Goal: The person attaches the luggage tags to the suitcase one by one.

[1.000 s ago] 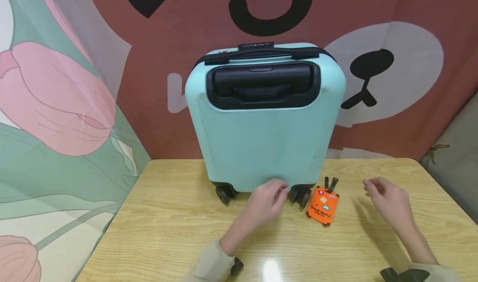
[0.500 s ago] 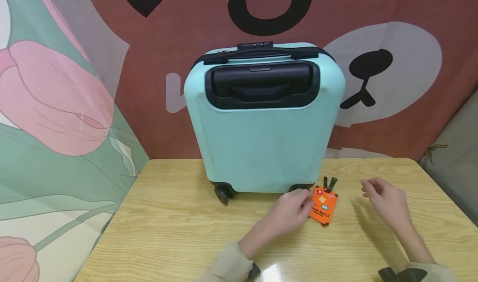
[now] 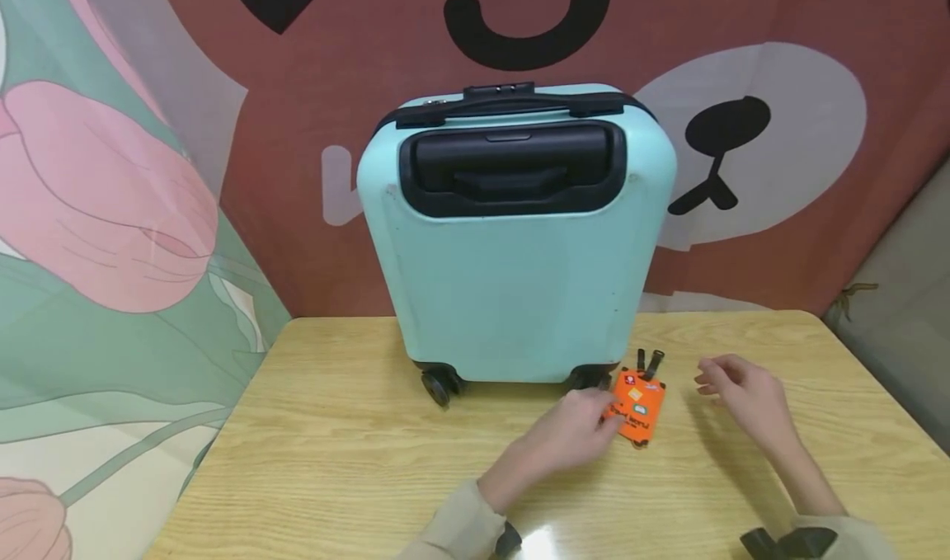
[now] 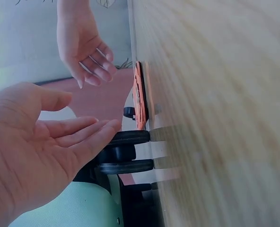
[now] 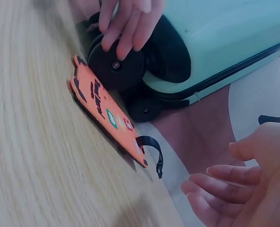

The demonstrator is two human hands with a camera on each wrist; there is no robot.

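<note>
Mint suitcase (image 3: pixel 512 238) stands upright on its black wheels at the back of the table, pull-handle recess facing the camera, so its base sits right in front of both hands. Near-right wheel (image 5: pixel 115 65) is just beside the orange luggage tag (image 3: pixel 633 405), which lies flat on the wood w/ its black strap (image 5: pixel 153 150) pointing away from the person, towards the backdrop.

Left hand (image 3: pixel 575 430) reaches in from the near edge; fingers are straight and relaxed, tips at the tag's left edge and by the wheel. Right-wrist view shows the fingertips over the wheel, prob. brushing it, but contact w/ the tag can't be confirmed; nothing grasped. Right hand (image 3: pixel 742 395) hovers apart, right of the tag, fingers loosely curled, holding nothing.

Surface: light wood-grain table (image 3: pixel 334 461), glossy, w/ a glare spot at the near edge. Behind: a fabric backdrop (image 3: pixel 779 131) in red-brown w/ a cartoon bear face; at left, a green cloth w/ big pink tulips (image 3: pixel 104 214). Grey floor or wall strip at far right.
</note>
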